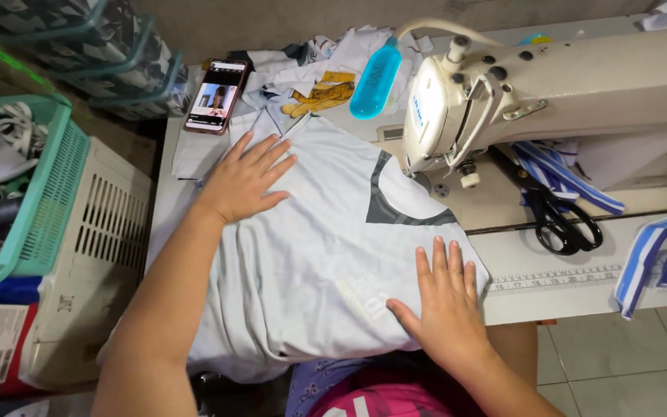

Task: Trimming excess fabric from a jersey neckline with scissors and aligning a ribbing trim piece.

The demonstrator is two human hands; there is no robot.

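Observation:
A pale blue-white garment (310, 255) with a grey curved panel lies spread over the sewing table, its far edge near the needle of a cream sewing machine (550, 93). My left hand (245, 179) rests flat on the garment's upper left part, fingers apart. At the near right edge of the cloth my right hand (443, 297) presses flat, fingers together and pointing away from me. Neither hand holds anything.
Black scissors (561, 220) lie on the machine bed by striped blue-white trim (646, 247). A phone (216, 96), a blue bottle (374, 81) and fabric scraps (322, 96) sit at the back. A teal basket (48, 193) stands on a white crate (106, 232) at left.

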